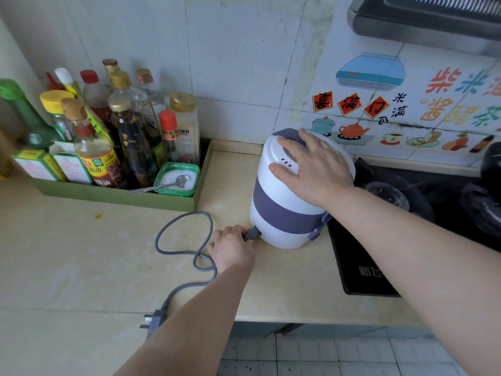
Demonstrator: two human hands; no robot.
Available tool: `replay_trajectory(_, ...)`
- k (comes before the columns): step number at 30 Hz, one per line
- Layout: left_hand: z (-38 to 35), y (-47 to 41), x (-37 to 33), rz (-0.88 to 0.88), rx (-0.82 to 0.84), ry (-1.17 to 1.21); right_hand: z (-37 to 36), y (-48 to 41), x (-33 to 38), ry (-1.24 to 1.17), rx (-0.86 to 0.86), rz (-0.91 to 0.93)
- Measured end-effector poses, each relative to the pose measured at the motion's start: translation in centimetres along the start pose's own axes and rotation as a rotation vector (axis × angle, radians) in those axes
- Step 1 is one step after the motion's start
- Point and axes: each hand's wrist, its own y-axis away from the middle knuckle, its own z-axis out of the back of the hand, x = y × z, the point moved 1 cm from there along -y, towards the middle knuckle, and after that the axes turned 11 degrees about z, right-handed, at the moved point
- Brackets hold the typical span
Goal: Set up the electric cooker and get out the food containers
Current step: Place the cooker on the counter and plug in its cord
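Note:
A white and purple electric cooker [282, 210] stands tilted on the beige counter [81, 267], lid on. My right hand [311, 169] lies flat over its lid, fingers spread and curled around the edge. My left hand [233, 248] pinches the grey cord connector [253, 234] at the socket low on the cooker's left side. The grey power cord [184, 240] loops across the counter, and its wall plug [154, 320] lies unplugged near the front edge. No food containers are visible.
A green tray [119, 198] with several sauce and oil bottles and a salt tub with a spoon [177, 180] stands at the back left. A black gas hob [406, 213] lies right of the cooker, a range hood [433, 20] above it. The tiled floor shows below the counter edge.

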Motion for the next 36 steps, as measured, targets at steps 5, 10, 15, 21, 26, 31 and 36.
replay_trajectory(5, -0.2, 0.0, -0.3, 0.000, 0.014, 0.046, 0.1, -0.1, 0.0, -0.003, 0.000, 0.003)
replay_trajectory(10, -0.6, -0.6, -1.0, 0.004, 0.028, 0.032, 0.0, -0.1, -0.1, -0.009, 0.000, 0.003)
replay_trajectory(15, -0.5, -0.7, -0.9, -0.006, 0.022, 0.017, -0.1, -0.3, -0.3, -0.007, 0.003, 0.014)
replay_trajectory(21, 1.1, -1.1, 0.2, -0.077, -0.002, -0.145, 0.2, -0.6, -0.7, 0.006, 0.016, 0.026)
replay_trajectory(26, 1.2, -0.9, -0.4, -0.062, 0.027, -0.175, 0.2, -0.5, -0.8, -0.017, 0.042, 0.034)
replay_trajectory(31, 1.0, -1.2, -0.8, -0.078, 0.016, -0.208, 0.2, -0.5, -0.8, -0.071, 0.034, 0.016)
replay_trajectory(36, 0.6, -1.2, -1.4, -0.093, 0.015, -0.259, 0.3, -0.4, -0.7, -0.071, 0.028, 0.002)
